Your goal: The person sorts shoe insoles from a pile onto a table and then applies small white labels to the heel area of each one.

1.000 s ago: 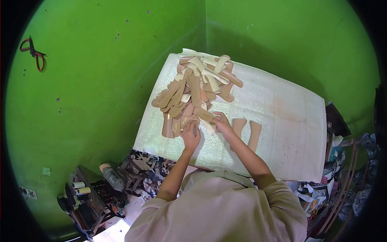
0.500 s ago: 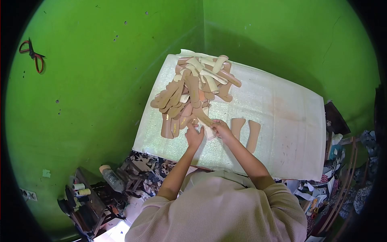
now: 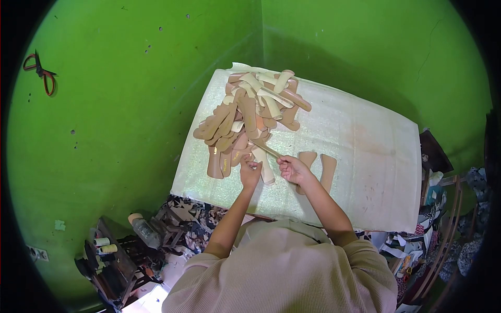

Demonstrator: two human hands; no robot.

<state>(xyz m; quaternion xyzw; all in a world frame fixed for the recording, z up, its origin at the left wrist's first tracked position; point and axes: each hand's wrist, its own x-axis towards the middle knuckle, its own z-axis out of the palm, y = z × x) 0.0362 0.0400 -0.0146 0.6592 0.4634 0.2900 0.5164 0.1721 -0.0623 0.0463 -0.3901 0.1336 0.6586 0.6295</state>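
My right hand (image 3: 293,169) grips the near end of a tan shoe insole (image 3: 269,149), which is tilted so that it shows nearly edge-on. Its far end reaches toward the pile of insoles (image 3: 249,112). My left hand (image 3: 251,171) is beside the pile's near edge, fingers curled together over insoles with gold lettering (image 3: 226,163); what they pinch, if anything, is hidden. Between the hands lies a cream strip-shaped piece (image 3: 265,169). Right of my right hand, two tan insoles (image 3: 327,169) lie side by side, one partly covered by the hand.
The table (image 3: 376,167) has a pale, shiny cover and stands in a corner of green walls. Scissors (image 3: 40,72) hang on the left wall. A plastic bottle (image 3: 146,231), thread spools (image 3: 106,249) and fabric scraps are at lower left. More scraps (image 3: 404,255) lie at lower right.
My right hand has turned the insole from face-up to nearly edge-on and shifted slightly right. More of the cream piece beneath shows. My left hand has barely moved, its fingers now more curled.
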